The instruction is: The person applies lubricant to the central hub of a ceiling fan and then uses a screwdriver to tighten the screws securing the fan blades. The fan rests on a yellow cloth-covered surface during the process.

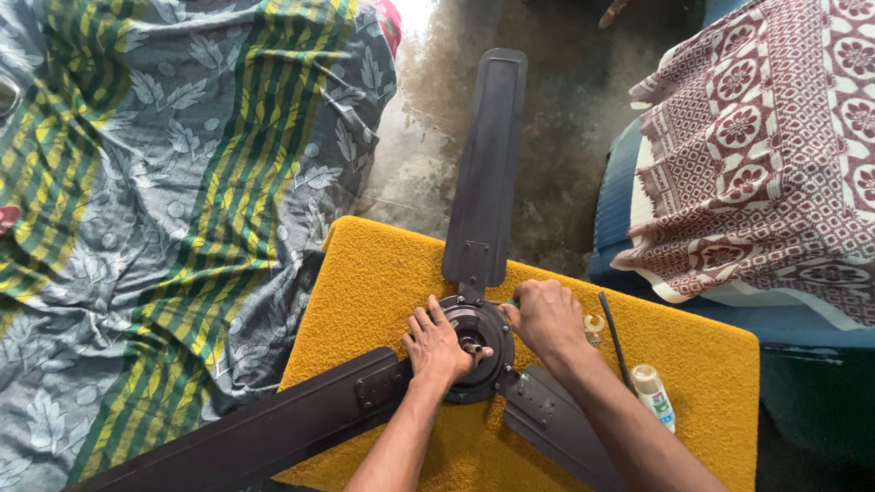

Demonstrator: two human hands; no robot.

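Observation:
A dark brown ceiling fan lies flat on a yellow mat [383, 273]. Its round motor hub [481, 321] sits in the middle, with one blade [488, 155] pointing away from me, one [273, 428] running to the lower left and one [547, 415] to the lower right. My left hand [437, 344] rests palm down on the hub, thumb near the centre shaft. My right hand [547, 317] is closed on a small tool with a green handle [513, 302] at the hub's right edge; most of the tool is hidden by the fingers.
A thin black rod [615, 337], a small tube [654, 394] and a small pale fitting [594, 325] lie on the mat right of my arm. A grey and green patterned cloth [164, 200] covers the left. A maroon and white cloth [775, 146] drapes over blue furniture at right. Bare dark floor [565, 100] beyond.

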